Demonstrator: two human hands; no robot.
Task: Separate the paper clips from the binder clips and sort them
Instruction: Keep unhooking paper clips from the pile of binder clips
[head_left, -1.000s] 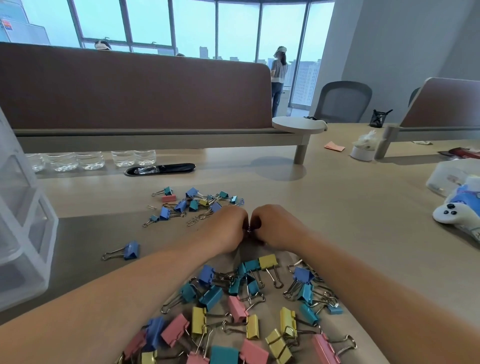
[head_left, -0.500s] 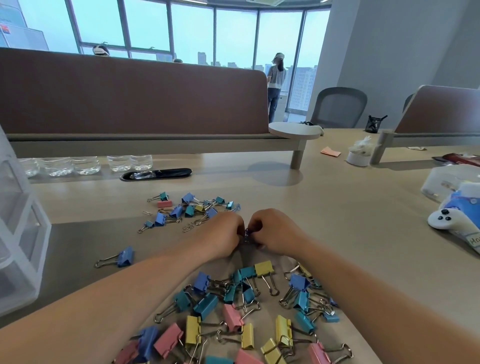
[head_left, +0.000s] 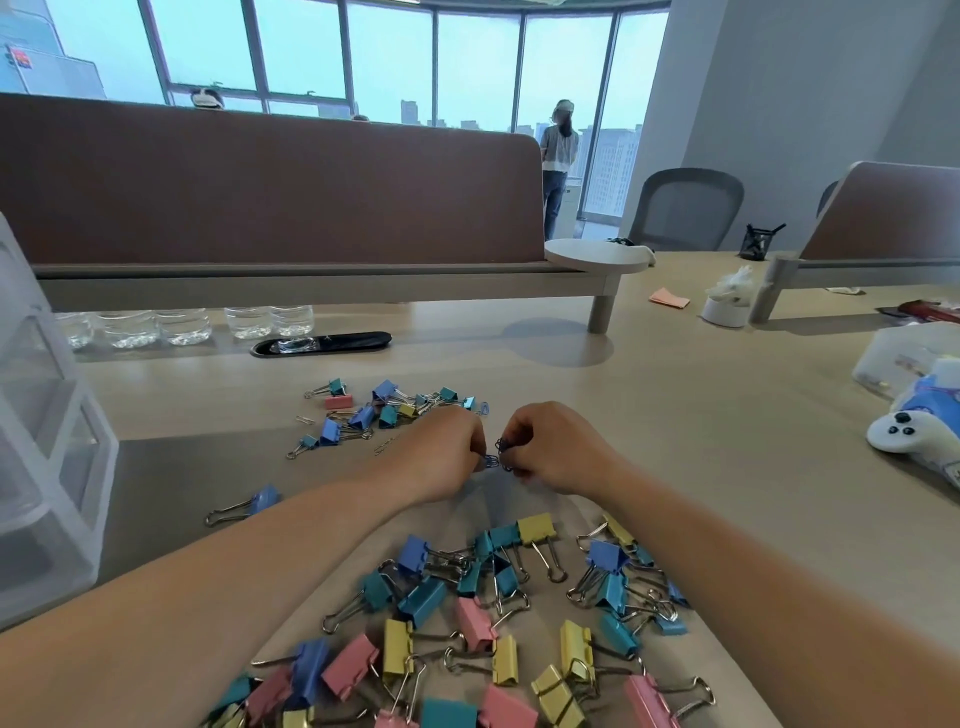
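From the head camera: grips a small tangle of blue paper clips (head_left: 503, 449) in the right hand (head_left: 558, 454), fingers curled round it. Pinches one clip at the tangle's edge with the left hand (head_left: 441, 457), fingertips closed on the wire. Holds both just above the desk (head_left: 727, 457), between the near heap of large binder clips (head_left: 475, 621) and the far mixed heap (head_left: 363, 415) of smaller binder clips, with a few loose wire clips beside it. Leaves one blue binder clip (head_left: 262, 503) lying alone to the left, well apart from both heaps.

Looks like the untangling step: working linked paper clips free of each other before sorting. Calls next for a small twist and a sideways pull to slip the pinched clip off its neighbours, then for a separate spot for paper clips, away from either heap. Cannot tell the count of clips in the tangle, nor the manner of interlocking.
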